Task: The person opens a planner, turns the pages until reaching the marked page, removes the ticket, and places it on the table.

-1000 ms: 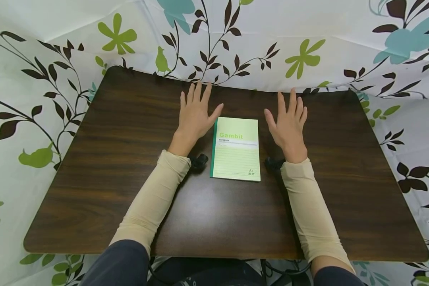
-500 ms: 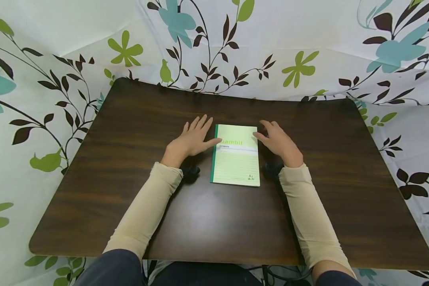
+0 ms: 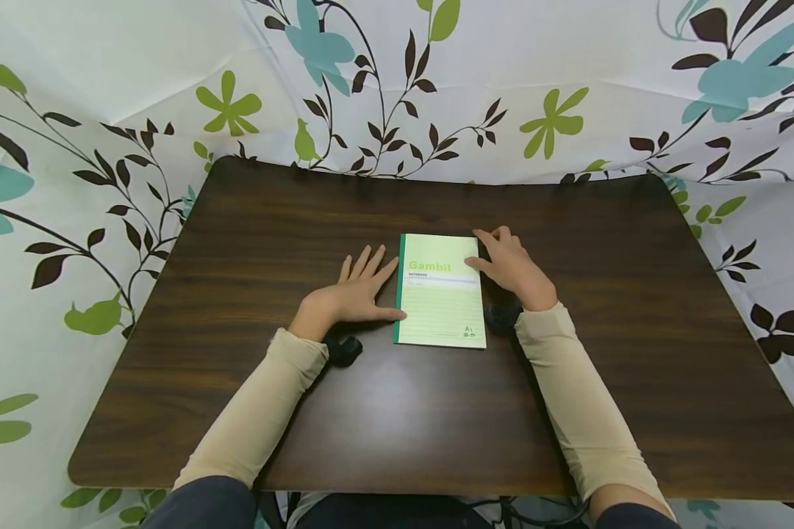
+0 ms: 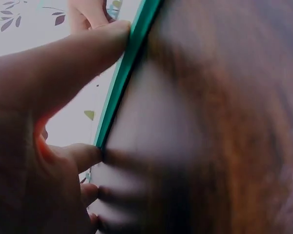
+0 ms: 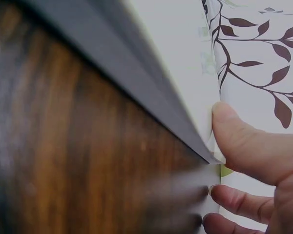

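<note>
A pale green notebook (image 3: pixel 442 301) with "Gambit" on its cover lies flat and closed on the dark wooden table. Its green spine (image 4: pixel 121 80) faces my left hand (image 3: pixel 345 300), whose fingers are spread straight on the tabletop beside it. The thumb of that hand touches the spine edge near the lower part of the cover. At the notebook's top right corner, my right hand (image 3: pixel 514 269) holds the edge, its thumb on the cover and its index finger bent at the corner. In the right wrist view, the other fingertips (image 5: pixel 224 195) sit low beside the page edge.
The brown table (image 3: pixel 172 411) has bare wood on both sides of the notebook. Behind it hangs a white curtain (image 3: pixel 476 66) printed with leaves and birds. A small black wrist camera (image 3: pixel 345 351) sits under the left wrist.
Both hands have come down from beyond the notebook toward its edges. The left hand has slid nearer along the spine side, and the right has bent its fingers at the top right corner.
</note>
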Demonstrator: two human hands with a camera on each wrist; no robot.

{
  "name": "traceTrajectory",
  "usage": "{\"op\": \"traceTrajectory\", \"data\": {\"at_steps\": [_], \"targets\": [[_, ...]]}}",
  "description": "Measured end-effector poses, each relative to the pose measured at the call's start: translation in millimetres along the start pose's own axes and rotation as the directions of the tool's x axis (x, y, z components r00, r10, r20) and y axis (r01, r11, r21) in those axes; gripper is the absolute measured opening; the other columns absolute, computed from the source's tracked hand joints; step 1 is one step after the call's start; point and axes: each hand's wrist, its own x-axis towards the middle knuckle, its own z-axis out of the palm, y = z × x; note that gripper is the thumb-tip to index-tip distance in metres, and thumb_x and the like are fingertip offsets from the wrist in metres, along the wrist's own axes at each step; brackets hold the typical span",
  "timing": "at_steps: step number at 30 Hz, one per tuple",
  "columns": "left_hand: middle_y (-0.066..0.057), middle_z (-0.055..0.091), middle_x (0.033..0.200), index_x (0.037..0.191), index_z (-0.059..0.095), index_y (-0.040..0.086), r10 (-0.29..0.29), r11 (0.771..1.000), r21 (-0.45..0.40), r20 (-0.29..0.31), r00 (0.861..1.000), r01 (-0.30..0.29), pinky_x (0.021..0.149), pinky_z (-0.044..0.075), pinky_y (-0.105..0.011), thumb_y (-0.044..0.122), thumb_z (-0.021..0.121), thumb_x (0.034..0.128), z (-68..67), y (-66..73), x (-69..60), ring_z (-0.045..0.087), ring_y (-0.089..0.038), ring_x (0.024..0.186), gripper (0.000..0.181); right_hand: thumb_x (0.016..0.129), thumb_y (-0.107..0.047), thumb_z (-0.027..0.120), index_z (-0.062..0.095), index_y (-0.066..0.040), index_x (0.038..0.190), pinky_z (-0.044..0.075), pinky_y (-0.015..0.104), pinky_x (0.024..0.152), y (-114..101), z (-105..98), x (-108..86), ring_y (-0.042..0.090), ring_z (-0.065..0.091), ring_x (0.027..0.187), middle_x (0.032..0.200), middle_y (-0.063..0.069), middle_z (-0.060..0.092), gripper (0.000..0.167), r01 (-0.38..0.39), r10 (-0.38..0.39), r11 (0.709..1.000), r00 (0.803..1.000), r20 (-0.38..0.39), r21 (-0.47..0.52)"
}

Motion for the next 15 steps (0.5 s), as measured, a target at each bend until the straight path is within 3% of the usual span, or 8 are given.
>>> {"op": "traceTrajectory", "data": {"at_steps": [6, 12, 15], "targets": [[-0.011, -0.018, 0.175, 0.170, 0.001, 0.022, 0.028, 0.998, -0.048, -0.018, 0.999, -0.029, 0.126, -0.019, -0.063, 0.077, 0.060, 0.0899, 2.9, -3.5, -3.1, -0.026, -0.034, 0.161, 0.114, 0.108, -0.036, 0.059, 0.032, -0.011, 0.164, 0.040, 0.060, 0.107, -1.1, 3.5, 0.2, 0.044, 0.036, 0.133, 0.153, 0.027, 0.032, 0.067, 0.015, -0.015, 1.000, 0.999, -0.030, 0.001], [-0.009, -0.021, 0.175, 0.170, -0.001, 0.024, 0.011, 0.999, -0.047, -0.010, 1.000, -0.011, 0.127, -0.020, -0.060, 0.073, 0.063, 0.0908, 3.3, -4.0, -0.5, -0.028, -0.032, 0.160, 0.112, 0.104, -0.030, 0.067, 0.046, -0.009, 0.155, 0.034, 0.063, 0.114, -1.9, 3.5, 1.9, 0.047, 0.033, 0.138, 0.156, 0.026, 0.033, 0.060, 0.031, -0.028, 0.999, 0.994, -0.101, 0.028], [-0.009, -0.021, 0.175, 0.170, -0.001, 0.024, 0.000, 0.999, -0.034, -0.005, 1.000, -0.001, 0.127, -0.020, -0.060, 0.067, 0.065, 0.0925, 2.7, -2.6, 0.7, -0.027, -0.031, 0.160, 0.110, 0.103, -0.030, 0.068, 0.041, -0.009, 0.158, 0.030, 0.064, 0.116, -1.2, 2.3, 3.5, 0.049, 0.030, 0.140, 0.159, 0.027, 0.031, 0.065, 0.019, -0.015, 0.999, 0.994, -0.106, 0.039]]}}
